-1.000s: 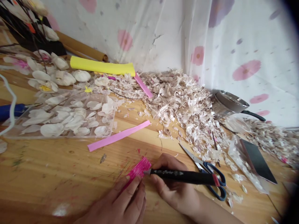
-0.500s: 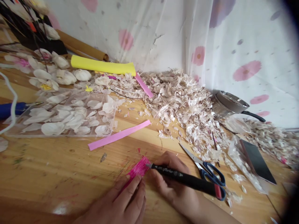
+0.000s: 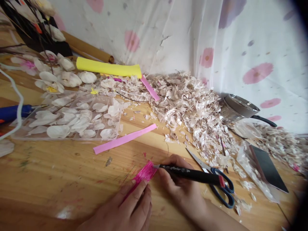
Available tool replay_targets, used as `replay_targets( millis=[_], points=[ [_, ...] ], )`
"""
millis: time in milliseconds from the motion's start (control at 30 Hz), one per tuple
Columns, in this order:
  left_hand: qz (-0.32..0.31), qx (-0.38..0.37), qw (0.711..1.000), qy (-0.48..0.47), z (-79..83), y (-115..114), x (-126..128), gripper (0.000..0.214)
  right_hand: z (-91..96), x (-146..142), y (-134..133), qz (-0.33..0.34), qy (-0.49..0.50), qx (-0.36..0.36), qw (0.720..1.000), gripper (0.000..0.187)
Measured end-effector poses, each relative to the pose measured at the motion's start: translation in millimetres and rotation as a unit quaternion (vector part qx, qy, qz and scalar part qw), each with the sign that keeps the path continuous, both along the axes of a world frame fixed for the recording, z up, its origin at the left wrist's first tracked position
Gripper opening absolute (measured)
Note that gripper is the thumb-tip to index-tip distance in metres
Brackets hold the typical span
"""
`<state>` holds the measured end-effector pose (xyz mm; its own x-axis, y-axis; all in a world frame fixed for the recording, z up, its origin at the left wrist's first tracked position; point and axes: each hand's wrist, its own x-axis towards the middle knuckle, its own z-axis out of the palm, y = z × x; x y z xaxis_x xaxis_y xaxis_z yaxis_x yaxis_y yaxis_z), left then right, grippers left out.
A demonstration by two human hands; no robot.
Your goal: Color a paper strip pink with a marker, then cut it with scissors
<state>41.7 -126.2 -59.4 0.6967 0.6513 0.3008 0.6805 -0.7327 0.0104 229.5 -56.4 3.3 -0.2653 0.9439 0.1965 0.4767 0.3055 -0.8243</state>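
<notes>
My left hand (image 3: 131,202) presses a short pink strip (image 3: 146,171) against the wooden table; its fingers cover the strip's lower part. Darker magenta strokes mark the visible end. In my right hand (image 3: 181,187) is a black marker (image 3: 192,174) with a red band at its back end, gripped near the front. Its tip touches or sits just at the strip's upper right corner. A longer, paler pink strip (image 3: 125,138) lies on the table beyond my hands. Blue-handled scissors (image 3: 211,176) lie partly open right behind the marker.
Left is a clear plastic tray (image 3: 64,139) of white petals, beside a blue glue gun (image 3: 15,112) with a pale cord. A yellow roll (image 3: 108,68) lies behind. Heaped dry petals (image 3: 190,102) line the curtain. A metal pan (image 3: 237,107) and a phone (image 3: 268,166) are at right.
The marker has tilted flatter, its back end higher, and its tip has moved slightly up along the strip's edge. My left hand stays on the strip. The whole view has shifted slightly.
</notes>
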Motion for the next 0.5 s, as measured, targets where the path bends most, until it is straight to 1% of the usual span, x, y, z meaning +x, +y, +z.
replay_targets(
  millis=[33,67,133,167,200,233,300,333,367,433,467,500],
  points=[
    [-0.004,0.001,1.0,0.0,-0.2,0.4,0.3,0.035,0.5,0.1,-0.2,0.004,0.01,0.004,1.0,0.004],
    [-0.006,0.003,1.0,-0.001,-0.4,0.8,0.5,0.035,1.4,-0.2,-0.5,0.027,0.014,0.009,0.999,0.003],
    [-0.004,0.004,1.0,-0.003,-0.7,1.5,0.7,0.035,3.9,-1.2,-1.1,0.1,0.001,0.012,0.995,0.004],
    [-0.004,0.006,1.0,-0.004,-0.6,1.7,0.6,0.035,4.8,-1.7,-1.2,0.123,-0.007,0.008,0.992,0.005],
    [-0.005,0.007,1.0,-0.005,-0.4,1.8,0.4,0.036,5.2,-2.0,-1.3,0.123,-0.016,0.002,0.992,0.004],
    [-0.007,0.008,1.0,-0.006,0.0,1.9,0.0,0.035,5.3,-2.0,-1.3,0.1,-0.024,0.001,0.995,0.002],
    [-0.01,0.012,1.0,-0.009,1.4,2.0,-0.9,0.034,4.7,-1.5,-1.2,0.031,-0.034,0.003,0.999,0.003],
    [-0.01,0.015,1.0,-0.012,2.3,2.1,-1.2,0.033,4.4,-1.3,-1.0,0.023,-0.036,0.002,0.999,0.004],
    [-0.011,0.017,1.0,-0.015,3.3,2.3,-1.4,0.032,4.4,-1.1,-0.8,0.042,-0.034,0.003,0.999,0.003],
    [-0.01,0.024,0.999,-0.027,5.7,2.9,-1.3,0.031,5.0,-1.6,0.0,0.104,-0.029,0.003,0.994,0.002],
    [-0.005,0.029,0.999,-0.036,7.1,3.3,-1.0,0.031,5.5,-2.1,0.5,0.117,-0.031,0.004,0.993,0.003],
    [0.0,0.034,0.998,-0.046,8.6,3.8,-0.6,0.03,5.9,-2.7,1.2,0.108,-0.034,0.009,0.994,0.003]
  ],
)
